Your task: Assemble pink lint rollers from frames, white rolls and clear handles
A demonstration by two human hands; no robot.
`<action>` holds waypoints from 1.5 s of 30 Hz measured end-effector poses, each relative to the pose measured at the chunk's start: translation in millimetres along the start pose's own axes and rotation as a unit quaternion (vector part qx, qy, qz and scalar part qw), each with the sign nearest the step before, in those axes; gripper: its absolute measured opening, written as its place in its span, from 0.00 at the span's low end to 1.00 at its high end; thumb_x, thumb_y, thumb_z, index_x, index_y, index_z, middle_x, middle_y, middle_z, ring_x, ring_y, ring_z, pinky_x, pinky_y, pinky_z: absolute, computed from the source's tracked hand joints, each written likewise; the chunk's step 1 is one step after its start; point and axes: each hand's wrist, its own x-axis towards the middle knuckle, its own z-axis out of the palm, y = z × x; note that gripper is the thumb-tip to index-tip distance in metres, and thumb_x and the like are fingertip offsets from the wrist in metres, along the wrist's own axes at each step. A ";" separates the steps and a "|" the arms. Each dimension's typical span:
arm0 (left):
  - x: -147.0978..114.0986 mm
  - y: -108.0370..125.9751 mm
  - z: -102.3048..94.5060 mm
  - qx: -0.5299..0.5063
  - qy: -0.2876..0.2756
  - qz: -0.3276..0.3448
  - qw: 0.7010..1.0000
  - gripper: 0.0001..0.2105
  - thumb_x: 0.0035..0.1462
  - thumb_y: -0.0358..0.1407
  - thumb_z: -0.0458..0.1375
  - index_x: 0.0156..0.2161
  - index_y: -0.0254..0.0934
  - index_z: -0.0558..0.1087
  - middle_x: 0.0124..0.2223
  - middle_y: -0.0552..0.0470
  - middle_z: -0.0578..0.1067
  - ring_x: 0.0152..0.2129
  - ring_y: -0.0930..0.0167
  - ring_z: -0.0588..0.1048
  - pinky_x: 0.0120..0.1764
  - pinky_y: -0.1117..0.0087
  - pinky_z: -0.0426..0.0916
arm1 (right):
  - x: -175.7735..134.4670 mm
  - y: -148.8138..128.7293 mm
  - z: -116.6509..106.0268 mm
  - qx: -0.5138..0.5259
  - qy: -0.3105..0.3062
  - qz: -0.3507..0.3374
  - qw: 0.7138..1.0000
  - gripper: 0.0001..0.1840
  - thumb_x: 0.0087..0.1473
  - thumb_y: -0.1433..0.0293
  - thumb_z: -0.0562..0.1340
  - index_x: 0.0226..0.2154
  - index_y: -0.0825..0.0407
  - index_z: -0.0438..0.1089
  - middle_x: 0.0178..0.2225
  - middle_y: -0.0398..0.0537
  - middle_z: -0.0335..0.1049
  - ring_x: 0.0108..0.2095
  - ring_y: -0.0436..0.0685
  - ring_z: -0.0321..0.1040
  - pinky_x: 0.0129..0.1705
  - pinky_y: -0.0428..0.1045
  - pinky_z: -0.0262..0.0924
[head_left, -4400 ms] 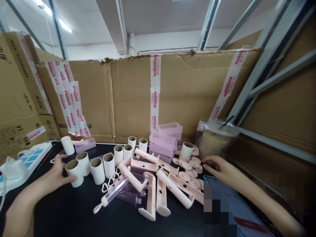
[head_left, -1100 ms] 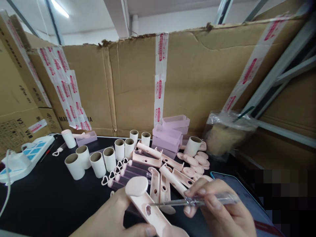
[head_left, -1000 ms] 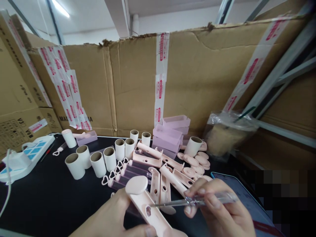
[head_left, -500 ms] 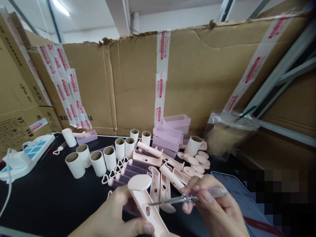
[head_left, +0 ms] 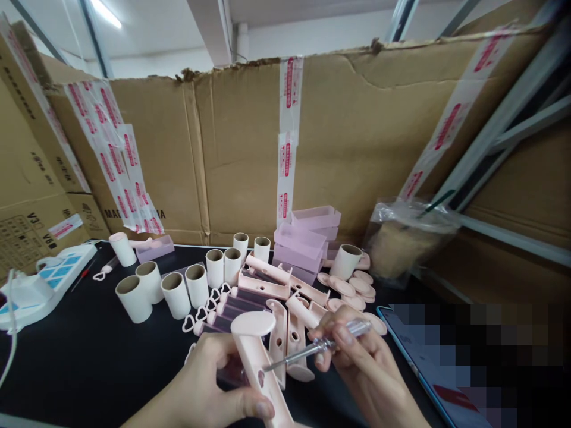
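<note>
My left hand [head_left: 214,380] grips a pale pink plastic piece [head_left: 263,362] with a round flat end and a hole in its trough. Between the fingers of my right hand [head_left: 361,356] is a small screwdriver [head_left: 323,343] with a clear handle. Its thin metal tip points left and reaches the edge of the hole; whether it goes inside I cannot tell. Similar pink pieces [head_left: 279,342] lie just behind. Beside them rest several dark clear tubes [head_left: 238,309] with pink heart-shaped loops.
White cardboard tubes [head_left: 176,295] stand at left and centre. Lilac boxes [head_left: 298,244] are stacked at the back, with pink discs [head_left: 343,286] nearby. A phone [head_left: 423,356] lies at right, a bagged cup [head_left: 401,244] behind it. A power strip [head_left: 62,279] is at far left.
My right hand has shifted left and slightly up, and the screwdriver slants more steeply. My left hand keeps hold of the pink piece, which has moved only a little. The view has shifted slightly.
</note>
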 end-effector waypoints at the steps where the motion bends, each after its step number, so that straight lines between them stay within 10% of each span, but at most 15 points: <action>1: -0.2 0.2 0.2 -0.009 -0.004 0.001 1.000 0.17 0.46 0.47 0.64 0.33 0.33 0.73 0.33 0.50 0.75 0.30 0.71 0.72 0.32 0.77 0.65 | 0.0 0.6 -0.3 0.003 0.002 0.004 1.000 0.09 0.51 0.63 0.63 0.25 0.50 0.68 0.24 0.43 0.70 0.20 0.48 0.66 0.27 0.45 0.61; 9: 1.1 -1.3 0.7 -0.017 -0.003 -0.012 1.000 0.19 0.45 0.49 0.63 0.34 0.34 0.72 0.32 0.51 0.74 0.28 0.72 0.71 0.30 0.77 0.65 | -2.0 0.7 0.1 0.011 0.000 0.006 1.000 0.08 0.52 0.63 0.63 0.26 0.49 0.68 0.25 0.43 0.71 0.20 0.49 0.67 0.26 0.44 0.63; 14: -0.1 8.3 -0.1 0.152 0.026 0.020 0.988 0.13 0.52 0.44 0.59 0.34 0.34 0.72 0.32 0.49 0.75 0.29 0.69 0.72 0.33 0.73 0.66 | -4.8 -6.4 4.7 -0.037 0.014 -0.086 0.996 0.06 0.48 0.64 0.66 0.26 0.47 0.70 0.26 0.43 0.72 0.19 0.51 0.69 0.25 0.46 0.64; 45: 0.2 2.9 1.5 0.044 0.008 -0.033 0.998 0.22 0.42 0.54 0.62 0.29 0.33 0.70 0.29 0.51 0.69 0.25 0.72 0.66 0.28 0.75 0.62 | -3.2 1.3 3.9 0.037 0.003 0.059 0.998 0.09 0.50 0.62 0.64 0.25 0.49 0.69 0.21 0.43 0.70 0.20 0.51 0.65 0.26 0.47 0.62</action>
